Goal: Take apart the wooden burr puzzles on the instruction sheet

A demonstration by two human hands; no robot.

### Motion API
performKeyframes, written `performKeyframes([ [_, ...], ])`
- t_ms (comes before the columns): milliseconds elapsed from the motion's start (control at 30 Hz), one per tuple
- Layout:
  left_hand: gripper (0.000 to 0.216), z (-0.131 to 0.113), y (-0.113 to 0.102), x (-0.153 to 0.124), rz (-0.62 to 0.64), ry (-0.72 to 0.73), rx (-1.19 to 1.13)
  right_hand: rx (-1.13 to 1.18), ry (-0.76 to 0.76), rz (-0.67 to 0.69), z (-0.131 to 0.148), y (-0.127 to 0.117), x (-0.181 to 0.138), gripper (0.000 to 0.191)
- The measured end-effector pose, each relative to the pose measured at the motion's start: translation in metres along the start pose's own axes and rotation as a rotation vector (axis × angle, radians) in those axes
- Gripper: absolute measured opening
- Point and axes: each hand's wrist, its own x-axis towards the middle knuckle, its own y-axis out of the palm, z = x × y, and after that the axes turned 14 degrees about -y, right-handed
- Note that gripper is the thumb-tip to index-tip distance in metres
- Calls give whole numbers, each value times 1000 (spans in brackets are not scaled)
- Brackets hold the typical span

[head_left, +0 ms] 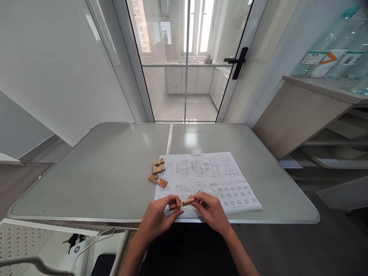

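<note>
Near the table's front edge, my left hand (162, 212) is closed on small notched wooden puzzle pieces (178, 204). From the other side, my right hand (208, 209) pinches the end of a wooden stick piece (188, 201) that meets them; whether they interlock I cannot tell. Both hands are over the lower part of a printed instruction sheet (207, 180) covered with small line diagrams. At the sheet's left edge sits a cluster of notched wooden blocks (158, 166). Just below it lies a flat wooden piece with a cut-out (158, 180).
The pale grey table (100, 180) has a seam across it. At the lower left, a white tray (54, 245) holds a black phone (104, 264), keys (75, 240) and a cable. Large plastic bottles (330, 57) stand on a shelf at right. Beyond the table is a glass door (186, 84).
</note>
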Motion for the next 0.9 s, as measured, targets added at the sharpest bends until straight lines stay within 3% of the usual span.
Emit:
performKeyframes([
  [233,12,-2,-2,1,21,-26,-49,14,23,-19,1,0,1,24],
  [600,31,-8,-15,1,469,24,-334,176,123,121,1,-13,4,29],
  [900,55,6,-11,-3,593,16,-597,234,138,147,-2,-15,3,27],
])
